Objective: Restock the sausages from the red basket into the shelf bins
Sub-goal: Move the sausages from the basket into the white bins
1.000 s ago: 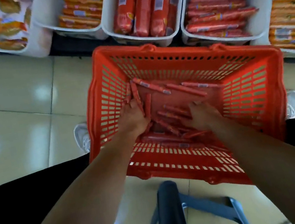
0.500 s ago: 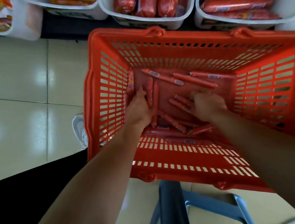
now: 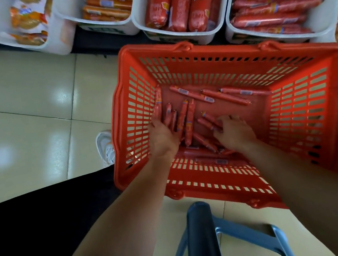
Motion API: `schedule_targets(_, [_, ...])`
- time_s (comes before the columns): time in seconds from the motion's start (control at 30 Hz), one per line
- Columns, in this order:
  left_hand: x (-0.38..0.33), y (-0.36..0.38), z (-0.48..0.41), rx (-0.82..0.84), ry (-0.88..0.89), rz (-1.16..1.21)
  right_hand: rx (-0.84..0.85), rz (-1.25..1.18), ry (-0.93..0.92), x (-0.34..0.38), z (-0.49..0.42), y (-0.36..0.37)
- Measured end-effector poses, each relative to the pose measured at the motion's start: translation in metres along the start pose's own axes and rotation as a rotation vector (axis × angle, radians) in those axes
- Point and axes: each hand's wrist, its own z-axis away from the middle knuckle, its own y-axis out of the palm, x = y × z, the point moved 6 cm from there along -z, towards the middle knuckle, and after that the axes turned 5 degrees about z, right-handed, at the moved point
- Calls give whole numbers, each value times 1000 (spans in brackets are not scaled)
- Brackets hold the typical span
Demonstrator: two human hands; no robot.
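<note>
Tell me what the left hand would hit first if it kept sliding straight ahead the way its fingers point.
Probably the thin sausages bunched under its fingertips, then the red basket far wall; depth is unclear.

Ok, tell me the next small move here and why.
Probably close the left hand around the sausages bunched under its fingers and lift them. Both hands are down in the red basket, the right hand raking loose ones together, and the shelf bins sit just beyond the rim.
</note>
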Motion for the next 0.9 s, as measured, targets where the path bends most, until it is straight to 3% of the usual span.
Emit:
schedule_targets(0.13, [5, 5, -3, 17, 57, -184, 4, 38, -44, -5, -2, 3])
schedule_targets(0.23, [4, 11, -5, 64, 39, -115, 24, 77, -103, -2, -4, 7])
schedule_targets(0.43, [18, 20, -14, 155, 2, -252, 221, 231, -184, 0, 2, 28])
schedule_targets(0.57, [14, 27, -17, 203, -48, -269, 160, 335, -197, -11, 1, 25])
schedule_targets(0.8, [14, 33, -29, 191, -92, -312, 85, 213, -117, -14, -10, 26])
schedule_targets(0.9, [15, 34, -34, 195, -104, -270, 49, 275, -145, -2, -14, 27])
